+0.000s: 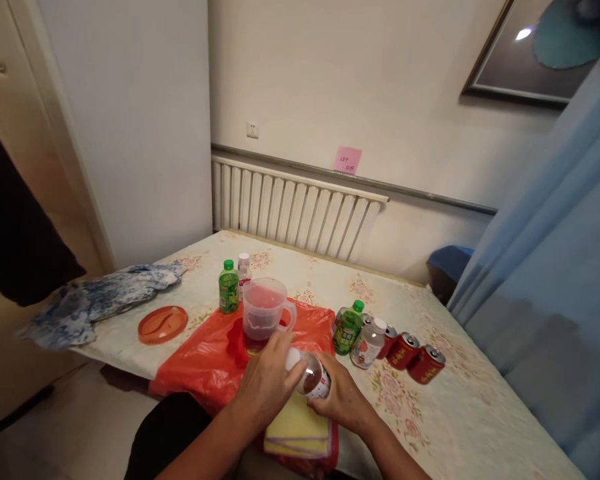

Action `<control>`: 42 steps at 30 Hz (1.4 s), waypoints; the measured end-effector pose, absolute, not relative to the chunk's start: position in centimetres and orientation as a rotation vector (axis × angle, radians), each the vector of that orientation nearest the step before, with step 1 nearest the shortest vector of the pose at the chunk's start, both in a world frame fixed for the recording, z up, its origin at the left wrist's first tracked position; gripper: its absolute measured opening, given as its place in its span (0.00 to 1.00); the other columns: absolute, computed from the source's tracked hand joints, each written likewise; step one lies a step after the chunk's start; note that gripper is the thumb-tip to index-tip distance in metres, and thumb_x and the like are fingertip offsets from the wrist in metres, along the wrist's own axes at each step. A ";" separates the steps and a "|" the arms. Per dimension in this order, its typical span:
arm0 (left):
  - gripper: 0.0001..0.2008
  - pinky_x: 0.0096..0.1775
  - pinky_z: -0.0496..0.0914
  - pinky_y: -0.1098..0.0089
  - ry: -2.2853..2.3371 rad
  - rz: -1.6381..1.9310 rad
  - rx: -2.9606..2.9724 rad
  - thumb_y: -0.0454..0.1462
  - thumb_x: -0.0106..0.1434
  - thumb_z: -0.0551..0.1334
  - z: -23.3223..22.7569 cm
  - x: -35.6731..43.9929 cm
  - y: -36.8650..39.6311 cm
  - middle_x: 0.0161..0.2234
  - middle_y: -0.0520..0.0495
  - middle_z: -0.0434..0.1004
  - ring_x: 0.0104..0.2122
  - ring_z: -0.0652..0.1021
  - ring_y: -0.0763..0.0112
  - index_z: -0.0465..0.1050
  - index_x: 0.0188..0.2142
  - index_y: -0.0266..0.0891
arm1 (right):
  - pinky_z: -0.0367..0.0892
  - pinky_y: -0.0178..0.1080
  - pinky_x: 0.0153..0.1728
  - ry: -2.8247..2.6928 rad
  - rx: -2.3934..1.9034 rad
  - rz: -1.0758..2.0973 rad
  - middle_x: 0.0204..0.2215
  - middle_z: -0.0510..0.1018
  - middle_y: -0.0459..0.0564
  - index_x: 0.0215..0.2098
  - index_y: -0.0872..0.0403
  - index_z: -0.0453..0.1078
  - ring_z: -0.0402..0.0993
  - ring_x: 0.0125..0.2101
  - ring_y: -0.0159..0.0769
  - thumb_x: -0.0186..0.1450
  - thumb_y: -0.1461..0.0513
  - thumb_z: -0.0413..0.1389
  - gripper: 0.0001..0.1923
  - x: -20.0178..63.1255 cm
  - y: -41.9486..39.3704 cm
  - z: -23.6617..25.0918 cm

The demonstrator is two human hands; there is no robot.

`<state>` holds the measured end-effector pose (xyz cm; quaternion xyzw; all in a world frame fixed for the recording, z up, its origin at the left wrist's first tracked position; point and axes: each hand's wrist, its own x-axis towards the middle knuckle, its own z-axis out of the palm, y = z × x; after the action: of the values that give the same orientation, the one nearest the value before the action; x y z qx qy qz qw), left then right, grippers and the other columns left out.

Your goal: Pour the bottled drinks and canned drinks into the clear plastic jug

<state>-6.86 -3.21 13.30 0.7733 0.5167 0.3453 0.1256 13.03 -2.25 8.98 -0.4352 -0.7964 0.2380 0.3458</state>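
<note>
Now | left hand (267, 380) clasps bottle (313, 379) cap end | right hand (343, 397) grips its base, tilted.

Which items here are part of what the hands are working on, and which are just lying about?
In use:
- small bottle, tilted, held by left hand and right hand
- clear pitcher
- orange plastic sheet

Lying about:
- orange lid
- blue cloth
- red cans
- green bottles

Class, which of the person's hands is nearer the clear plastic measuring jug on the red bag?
Left. The left hand is just below the clear plastic measuring jug; the right hand is farther right, gripping a small bottle.
</note>
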 end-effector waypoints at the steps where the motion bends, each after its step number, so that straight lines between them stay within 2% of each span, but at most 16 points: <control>1: 0.18 0.50 0.71 0.60 1.391 1.074 2.285 0.38 0.65 0.57 13.3 -7.3 -3.2 0.50 0.41 0.73 0.50 0.75 0.58 0.65 0.54 0.41 | 0.64 0.46 0.53 -2.079 -1.117 0.613 0.49 0.74 0.53 0.55 0.53 0.65 0.70 0.49 0.46 0.47 0.69 0.60 0.35 12.9 -2.0 9.0; 3: 0.22 0.56 0.67 0.60 1.189 1.109 2.350 0.34 0.64 0.56 13.6 -8.3 -3.3 0.55 0.43 0.70 0.55 0.71 0.61 0.63 0.58 0.45 | 0.63 0.46 0.55 -2.092 -1.086 0.608 0.51 0.73 0.53 0.55 0.53 0.64 0.70 0.50 0.46 0.47 0.69 0.60 0.36 12.6 -1.7 9.1; 6: 0.21 0.56 0.67 0.61 1.052 0.965 2.408 0.31 0.64 0.55 14.4 -9.8 -3.5 0.54 0.45 0.71 0.54 0.71 0.63 0.65 0.57 0.46 | 0.63 0.44 0.53 -2.116 -1.058 0.626 0.50 0.74 0.52 0.55 0.52 0.65 0.70 0.49 0.44 0.48 0.69 0.59 0.35 12.1 -1.4 9.6; 12: 0.12 0.45 0.69 0.65 1.187 0.823 2.422 0.34 0.65 0.55 15.3 -11.1 -3.6 0.43 0.46 0.74 0.44 0.74 0.63 0.70 0.48 0.43 | 0.66 0.43 0.48 -2.165 -1.118 0.644 0.46 0.75 0.50 0.53 0.52 0.66 0.71 0.45 0.43 0.47 0.69 0.62 0.34 11.6 -1.2 9.6; 16: 0.06 0.36 0.66 0.68 1.465 0.841 2.275 0.39 0.63 0.57 14.8 -10.8 -3.3 0.34 0.49 0.74 0.34 0.75 0.65 0.69 0.38 0.41 | 0.66 0.44 0.48 -2.181 -1.097 0.631 0.46 0.75 0.50 0.52 0.51 0.66 0.71 0.45 0.44 0.46 0.69 0.62 0.34 11.2 -0.9 9.4; 19: 0.09 0.30 0.61 0.69 1.676 0.934 2.070 0.44 0.64 0.55 14.2 -10.7 -2.9 0.26 0.53 0.69 0.26 0.71 0.68 0.64 0.31 0.42 | 0.65 0.44 0.50 -2.183 -1.075 0.653 0.48 0.74 0.50 0.53 0.50 0.65 0.71 0.47 0.44 0.46 0.70 0.62 0.35 11.2 -0.6 9.8; 23: 0.13 0.29 0.59 0.70 1.665 1.151 1.874 0.47 0.64 0.53 13.1 -11.2 -2.4 0.22 0.56 0.62 0.24 0.68 0.70 0.61 0.29 0.42 | 0.65 0.45 0.49 -2.157 -1.127 0.622 0.46 0.75 0.50 0.53 0.51 0.66 0.71 0.46 0.44 0.47 0.69 0.62 0.34 11.4 0.5 11.5; 26: 0.14 0.28 0.59 0.71 1.543 1.215 1.717 0.49 0.63 0.52 11.6 -11.6 -2.5 0.22 0.57 0.60 0.23 0.66 0.71 0.61 0.29 0.42 | 0.66 0.44 0.48 -2.166 -1.153 0.518 0.45 0.75 0.51 0.52 0.52 0.66 0.71 0.45 0.44 0.49 0.68 0.62 0.31 11.6 1.9 13.5; 29: 0.15 0.28 0.59 0.71 1.444 1.189 1.599 0.50 0.62 0.53 9.8 -11.4 -3.2 0.23 0.56 0.61 0.24 0.66 0.71 0.63 0.30 0.41 | 0.66 0.43 0.45 -2.194 -1.189 0.368 0.44 0.74 0.51 0.52 0.52 0.66 0.71 0.43 0.43 0.52 0.66 0.60 0.28 11.9 3.9 15.2; 32: 0.15 0.29 0.59 0.71 1.412 1.137 1.523 0.50 0.61 0.54 8.0 -11.0 -4.2 0.23 0.56 0.59 0.25 0.65 0.71 0.62 0.28 0.41 | 0.65 0.43 0.47 -2.261 -1.208 0.163 0.44 0.73 0.52 0.52 0.53 0.66 0.69 0.44 0.43 0.54 0.66 0.59 0.26 12.1 6.4 16.3; 38: 0.15 0.30 0.59 0.70 1.370 1.067 1.474 0.50 0.60 0.54 5.2 -11.0 -4.9 0.23 0.56 0.59 0.26 0.64 0.70 0.61 0.27 0.42 | 0.62 0.42 0.49 -2.419 -1.370 -0.204 0.46 0.72 0.55 0.54 0.55 0.64 0.66 0.46 0.44 0.53 0.66 0.59 0.30 11.8 10.6 17.8; 42: 0.16 0.30 0.58 0.70 1.391 1.069 1.454 0.51 0.60 0.54 4.8 -11.4 -4.8 0.23 0.57 0.58 0.25 0.63 0.71 0.60 0.26 0.42 | 0.59 0.41 0.48 -2.514 -1.475 -0.454 0.45 0.72 0.56 0.54 0.55 0.64 0.66 0.45 0.44 0.54 0.65 0.58 0.28 11.0 11.9 18.7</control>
<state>-11.44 -4.82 4.81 0.5795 0.5545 0.4262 0.4183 11.04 11.88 18.69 -0.4978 -0.8483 -0.1533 0.0956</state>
